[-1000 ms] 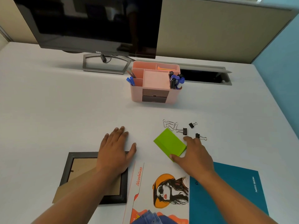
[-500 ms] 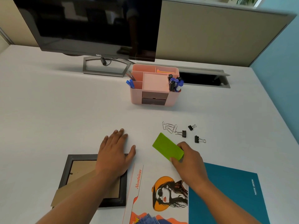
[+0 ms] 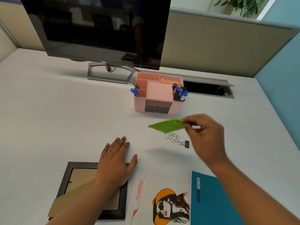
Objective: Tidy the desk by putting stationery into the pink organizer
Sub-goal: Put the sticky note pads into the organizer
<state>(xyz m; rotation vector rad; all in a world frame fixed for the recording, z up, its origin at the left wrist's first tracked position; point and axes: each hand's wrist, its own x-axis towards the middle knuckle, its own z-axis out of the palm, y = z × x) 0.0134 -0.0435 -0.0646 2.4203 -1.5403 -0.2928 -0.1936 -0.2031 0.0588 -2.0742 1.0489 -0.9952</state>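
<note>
The head camera looks down at a white desk [image 3: 48, 111]. The right hand [image 3: 206, 137] is up in the air over the desk, and it pinches one end of a green pad of sticky notes [image 3: 167, 126] with its fingertips. The pad looks a bit blurry. It hangs tilted in the air, just in front of the pink organizer [image 3: 140, 103] and above some paper clips [image 3: 172, 138]. A black binder clip [image 3: 186, 144] lies beside the paper clips. The organizer stands near the back of the desk, in front of a big dark screen [image 3: 100, 26]. Blue pens [image 3: 178, 93] stick up from its right side. The left hand [image 3: 115, 163] lies flat with straight fingers and holds nothing. Its palm rests on the top right corner of a dark picture frame [image 3: 81, 164], and its fingers touch the desk. Close to the person lie a booklet with a drawn face [image 3: 162, 200] and a teal notebook [image 3: 211, 200], side by side.
</note>
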